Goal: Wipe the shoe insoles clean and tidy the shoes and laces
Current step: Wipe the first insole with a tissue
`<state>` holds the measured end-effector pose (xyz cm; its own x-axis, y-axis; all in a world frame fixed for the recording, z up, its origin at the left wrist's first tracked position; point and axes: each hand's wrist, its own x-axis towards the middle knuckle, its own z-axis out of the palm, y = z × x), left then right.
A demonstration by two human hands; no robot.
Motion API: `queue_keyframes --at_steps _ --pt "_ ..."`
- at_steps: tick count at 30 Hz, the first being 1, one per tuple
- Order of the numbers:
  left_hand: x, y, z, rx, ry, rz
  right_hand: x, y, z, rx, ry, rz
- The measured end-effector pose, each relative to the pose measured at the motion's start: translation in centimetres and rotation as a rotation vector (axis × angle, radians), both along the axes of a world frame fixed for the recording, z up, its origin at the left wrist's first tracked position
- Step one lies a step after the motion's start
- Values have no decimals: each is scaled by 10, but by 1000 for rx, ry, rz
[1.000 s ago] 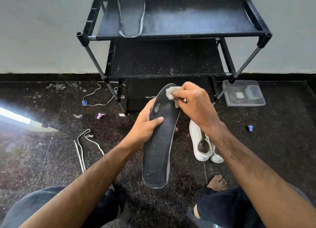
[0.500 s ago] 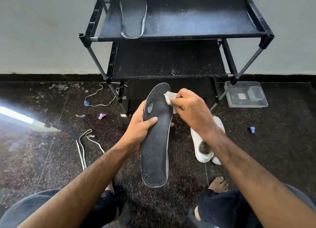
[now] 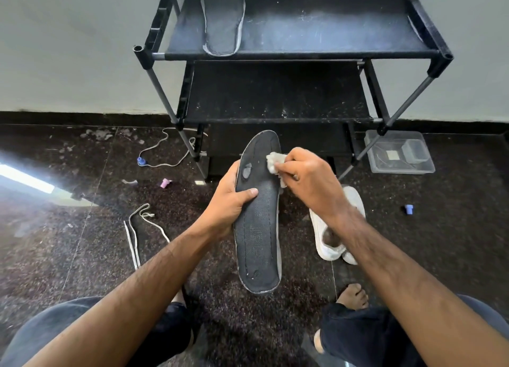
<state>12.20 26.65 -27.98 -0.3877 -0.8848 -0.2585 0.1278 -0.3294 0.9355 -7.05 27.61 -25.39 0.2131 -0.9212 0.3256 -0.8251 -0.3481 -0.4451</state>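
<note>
My left hand grips a dark grey insole at its left edge, toe end pointing away from me, thumb across its top face. My right hand pinches a small crumpled white wipe and presses it on the insole's right side near the toe. A worn patch shows beside the wipe. A second dark insole lies on the top shelf of the black shoe rack. Two white shoes sit on the floor under my right forearm, partly hidden. A white lace lies on the floor at left.
Another lace with a blue tip trails by the rack's left leg. A clear plastic box stands right of the rack. Small purple and blue caps and debris dot the dark speckled floor. My knees and bare foot are below.
My right hand with the wipe has slid down from the insole's toe tip toward its right side. The insole has tilted slightly more upright in my left hand.
</note>
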Motion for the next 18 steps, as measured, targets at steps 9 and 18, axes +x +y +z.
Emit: queue_keyframes --at_steps 9,18 --pt "-13 4 0 10 32 -33 30 14 10 -15 -153 78" --pt "-11 7 5 81 193 -122 25 9 9 -15 -252 -39"
